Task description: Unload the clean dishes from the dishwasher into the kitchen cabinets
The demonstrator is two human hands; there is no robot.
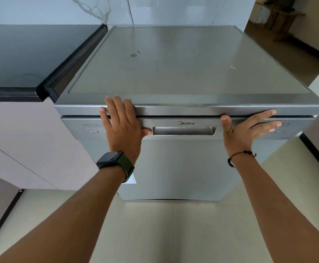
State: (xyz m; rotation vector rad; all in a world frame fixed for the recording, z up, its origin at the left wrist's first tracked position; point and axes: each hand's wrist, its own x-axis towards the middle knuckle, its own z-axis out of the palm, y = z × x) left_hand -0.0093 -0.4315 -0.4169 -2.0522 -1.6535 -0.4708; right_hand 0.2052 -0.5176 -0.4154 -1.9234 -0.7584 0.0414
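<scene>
A silver freestanding dishwasher [181, 168] stands in front of me with its door closed. Its recessed handle [184, 130] sits at the middle of the control strip. My left hand [121, 126] lies flat against the upper left of the door, fingers straight and reaching over the front edge of the top, thumb next to the handle. My right hand [248, 128] is spread at the upper right of the door, fingers straight and pointing right. No dishes are in sight.
A dark countertop [31, 56] adjoins the dishwasher on the left, over pale cabinet fronts [27, 141]. The dishwasher's flat top [183, 61] bears a small stain. Pale floor tiles [174, 234] lie below. A doorway [287, 25] opens at the far right.
</scene>
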